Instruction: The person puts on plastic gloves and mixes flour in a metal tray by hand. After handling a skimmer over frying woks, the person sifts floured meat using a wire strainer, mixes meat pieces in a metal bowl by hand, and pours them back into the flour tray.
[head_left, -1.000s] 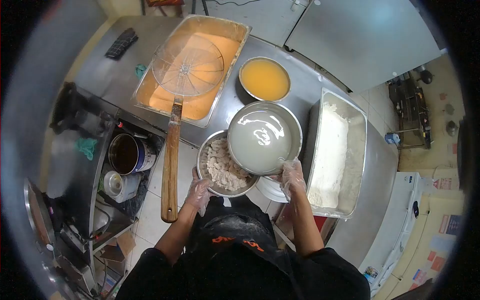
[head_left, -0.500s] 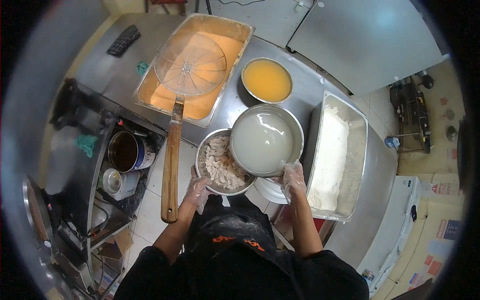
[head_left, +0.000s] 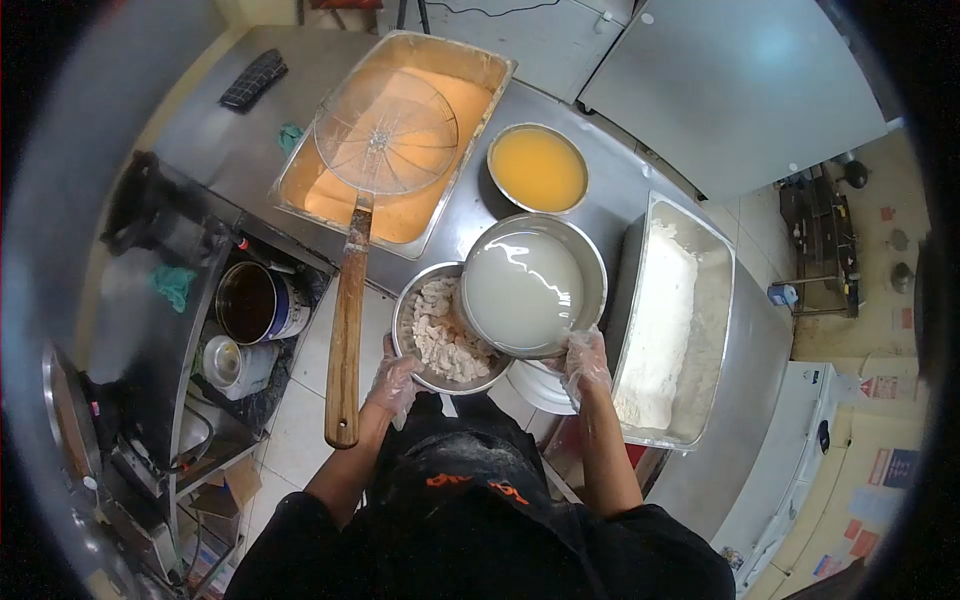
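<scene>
My left hand (head_left: 396,382), in a clear plastic glove, grips the lower left rim of a metal bowl (head_left: 403,340) that holds floured pieces (head_left: 447,345). My right hand (head_left: 585,362), gloved too, is closed on the lower right rim of a larger bowl of cloudy liquid (head_left: 530,285). This second bowl overlaps the right part of the first one. Behind them stands a bowl of orange liquid (head_left: 538,168) on the steel counter. A skimmer with a wooden handle (head_left: 346,340) lies across the orange-filled tray, its handle jutting toward me.
On the right is a deep metal tray (head_left: 708,330) of white flour. The orange-filled tray (head_left: 487,75) is at the upper left. A white round container (head_left: 543,388) sits below the bowls. Left shelves hold a dark-filled bucket (head_left: 247,303) and a lidded tub (head_left: 232,365).
The view has shifted slightly. Both hands keep their holds on the two bowls, and the cloudy liquid's surface reflections have changed shape.
</scene>
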